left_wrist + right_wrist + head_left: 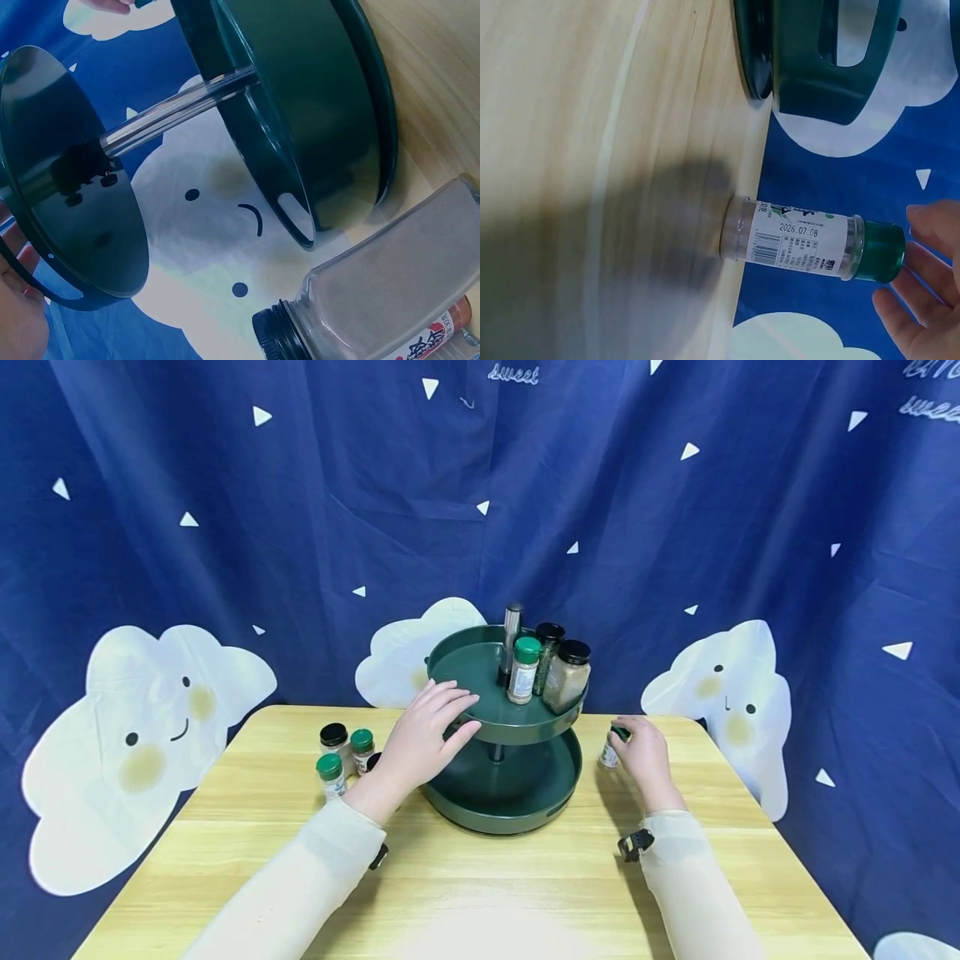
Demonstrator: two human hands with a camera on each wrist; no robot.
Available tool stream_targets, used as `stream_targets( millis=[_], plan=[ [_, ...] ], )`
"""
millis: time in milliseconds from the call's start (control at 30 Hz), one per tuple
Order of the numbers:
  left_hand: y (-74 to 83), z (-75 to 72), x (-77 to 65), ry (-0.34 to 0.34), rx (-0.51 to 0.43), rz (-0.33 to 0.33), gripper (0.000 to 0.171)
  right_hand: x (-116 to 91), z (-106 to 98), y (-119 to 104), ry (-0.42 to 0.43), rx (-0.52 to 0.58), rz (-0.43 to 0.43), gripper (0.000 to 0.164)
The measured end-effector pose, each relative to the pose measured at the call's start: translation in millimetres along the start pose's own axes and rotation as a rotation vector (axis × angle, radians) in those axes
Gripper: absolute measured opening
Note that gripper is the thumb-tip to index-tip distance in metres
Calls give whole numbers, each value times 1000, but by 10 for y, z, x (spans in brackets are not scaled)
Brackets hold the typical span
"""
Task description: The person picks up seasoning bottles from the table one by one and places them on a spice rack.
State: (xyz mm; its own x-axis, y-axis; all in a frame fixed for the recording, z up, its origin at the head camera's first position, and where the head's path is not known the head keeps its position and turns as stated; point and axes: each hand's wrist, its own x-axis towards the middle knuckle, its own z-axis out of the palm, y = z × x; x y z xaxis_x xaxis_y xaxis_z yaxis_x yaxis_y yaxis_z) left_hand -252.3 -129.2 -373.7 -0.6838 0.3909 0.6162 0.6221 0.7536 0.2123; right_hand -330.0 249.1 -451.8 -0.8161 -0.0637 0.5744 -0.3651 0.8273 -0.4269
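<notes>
Right: right hand (645,753) at green-capped clear cylindrical bottle (802,238), standing on pale wood tabletop (480,893) right of centre; can't tell if clamped. Left hand (422,739): fingers apart, by dark-green round two-tier rack (517,732), mid-frame.

A stand (501,822) sits mid-counter (487,877), its upper tray (461,670) above the lower tray (502,789), joined by a central pole (180,112). On the upper tray's right half, a tube (513,631) is leftmost, a small shaker (522,674) before it, a large jar (567,681) rightmost. Left of the stand, jars (330,774) cluster on the counter; right of it, one bottle (610,755) is beneath the right hand (642,752). The left hand (426,731) is at the upper tray's near-left edge. Behind everything hangs a curtain (420,552).
</notes>
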Motion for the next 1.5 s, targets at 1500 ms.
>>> stream_targets(
  millis=[1500],
  plan=[
    [7,6,-11,1,2,-7,46,-38,17,70,28,4,41,20]
  ],
)
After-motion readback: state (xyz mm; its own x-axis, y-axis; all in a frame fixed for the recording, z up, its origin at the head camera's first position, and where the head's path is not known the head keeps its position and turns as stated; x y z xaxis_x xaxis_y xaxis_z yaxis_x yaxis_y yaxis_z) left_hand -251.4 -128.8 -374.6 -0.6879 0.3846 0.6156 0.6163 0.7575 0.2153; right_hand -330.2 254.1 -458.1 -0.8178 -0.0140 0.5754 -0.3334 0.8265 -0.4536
